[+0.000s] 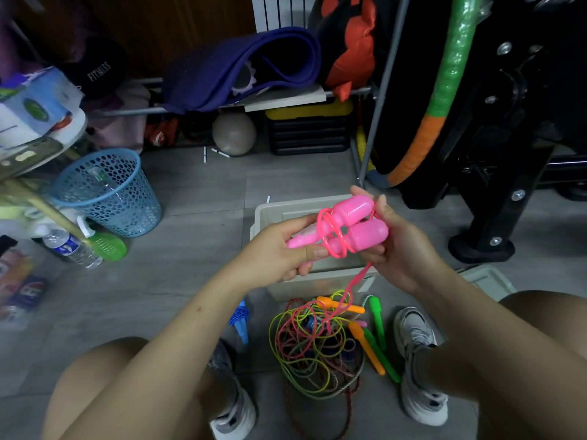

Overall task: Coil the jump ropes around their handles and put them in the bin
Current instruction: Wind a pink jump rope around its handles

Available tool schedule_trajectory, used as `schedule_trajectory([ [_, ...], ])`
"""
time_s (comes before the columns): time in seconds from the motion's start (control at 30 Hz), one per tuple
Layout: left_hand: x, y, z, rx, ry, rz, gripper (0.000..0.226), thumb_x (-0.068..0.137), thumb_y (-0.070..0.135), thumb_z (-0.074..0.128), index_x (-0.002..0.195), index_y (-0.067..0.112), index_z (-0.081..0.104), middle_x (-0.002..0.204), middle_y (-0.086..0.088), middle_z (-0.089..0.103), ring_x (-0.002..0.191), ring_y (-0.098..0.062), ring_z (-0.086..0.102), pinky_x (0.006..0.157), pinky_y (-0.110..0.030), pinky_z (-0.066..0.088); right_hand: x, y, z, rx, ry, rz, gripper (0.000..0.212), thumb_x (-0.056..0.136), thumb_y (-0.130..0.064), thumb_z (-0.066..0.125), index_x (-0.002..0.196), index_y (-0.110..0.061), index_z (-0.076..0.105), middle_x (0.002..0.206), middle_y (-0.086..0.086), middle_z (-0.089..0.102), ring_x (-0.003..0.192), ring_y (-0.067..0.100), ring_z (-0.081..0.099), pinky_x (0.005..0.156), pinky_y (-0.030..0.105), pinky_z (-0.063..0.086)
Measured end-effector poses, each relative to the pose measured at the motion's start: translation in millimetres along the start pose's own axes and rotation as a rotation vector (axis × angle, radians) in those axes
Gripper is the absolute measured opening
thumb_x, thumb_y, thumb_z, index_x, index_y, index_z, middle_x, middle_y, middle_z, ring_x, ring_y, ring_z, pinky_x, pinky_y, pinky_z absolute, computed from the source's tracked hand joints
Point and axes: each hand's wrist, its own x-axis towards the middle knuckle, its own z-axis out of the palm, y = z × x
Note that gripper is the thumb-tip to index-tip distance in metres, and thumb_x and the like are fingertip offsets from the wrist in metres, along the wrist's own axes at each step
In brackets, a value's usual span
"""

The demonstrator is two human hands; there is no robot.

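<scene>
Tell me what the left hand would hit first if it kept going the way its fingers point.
The left hand points right, gripping the pink handles. Going on, it would probably meet the right hand, which holds their other end. Depth is hard to judge.

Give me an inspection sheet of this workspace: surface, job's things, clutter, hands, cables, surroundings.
Surface: grey tiled floor.
Job's things: pink handles held side by side over the beige bin, pink rope looped around them, its tail hanging down to the tangled ropes on the floor; orange handles and green handles beside the tangle.
Clutter: blue handle, water bottle, bin lid.
Hands: left hand and right hand both grip the handles.
Cables: nothing seen.
Surroundings: blue basket, purple mat, grey ball.
</scene>
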Motion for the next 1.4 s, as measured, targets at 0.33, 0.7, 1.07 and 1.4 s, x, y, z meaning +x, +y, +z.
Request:
schedule_trajectory([
  [0.33, -1, 8, -1, -0.127, 0.053, 0.036, 0.016, 0.088, 0.02, 0.057, 0.103, 0.027, 0.058, 0.053, 0.001, 0.05, 0.038, -0.007, 0.032, 0.038, -0.016, 0.02, 0, 16, 9, -0.212, -0.037, 0.052, 0.038, 0.099, -0.029, 0.023, 0.089, -0.01, 0.055, 0.07, 0.003, 0.062, 0.039, 0.009, 0.033, 0.041, 0.02, 0.018],
  [0.7, 4, 5, 8, -0.22, 0.236, 0.012, 0.062, 0.093, 0.011, 0.056, 0.139, 0.044, 0.031, 0.056, -0.002, 0.049, 0.042, -0.007, 0.042, 0.037, -0.016, 0.028, -8, 13, 15, -0.479, -0.032, -0.099, 0.034, 0.087, -0.052, 0.049, 0.069, -0.028, 0.066, 0.053, -0.012, 0.032, 0.045, 0.005, 0.019, 0.045, 0.021, 0.014],
  [1.07, 8, 3, 21, -0.156, 0.308, 0.06, 0.046, 0.093, 0.01, 0.057, 0.124, 0.041, 0.045, 0.056, -0.001, 0.048, 0.041, -0.004, 0.042, 0.037, -0.016, 0.028, -9, 12, 19, -0.87, 0.298, -0.279, 0.047, 0.062, -0.058, 0.064, 0.067, -0.012, 0.074, 0.047, -0.001, 0.042, 0.052, 0.009, 0.033, 0.051, 0.027, 0.027],
  [1.4, 9, -4, 5, -0.305, 0.228, -0.011, 0.03, 0.095, 0.021, 0.052, 0.122, 0.033, 0.057, 0.062, -0.01, 0.049, 0.036, -0.009, 0.029, 0.038, -0.013, 0.021, -6, 15, 7, -1.021, 0.119, -0.301, 0.012, 0.087, -0.03, 0.065, 0.084, -0.019, 0.07, 0.079, 0.016, 0.067, 0.068, 0.01, 0.053, 0.066, 0.037, 0.045],
])
